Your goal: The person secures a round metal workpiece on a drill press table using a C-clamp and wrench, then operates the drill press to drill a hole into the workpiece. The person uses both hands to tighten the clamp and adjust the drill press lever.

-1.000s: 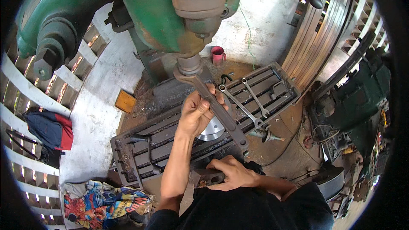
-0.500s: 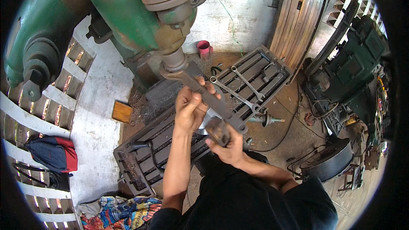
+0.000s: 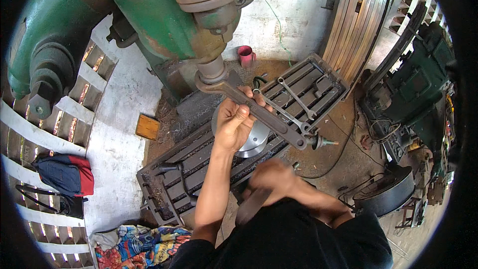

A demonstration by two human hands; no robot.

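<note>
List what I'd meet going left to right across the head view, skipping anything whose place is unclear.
Blue-and-red backpack → orange-brown block → left hand → shorter wrench on the slotted table → black drum.

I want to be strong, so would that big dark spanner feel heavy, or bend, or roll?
The big dark spanner is probably heavy, since it looks like thick metal. It likely won't bend: its long handle looks straight and solid. It may not roll much, because that handle looks flat.
</note>
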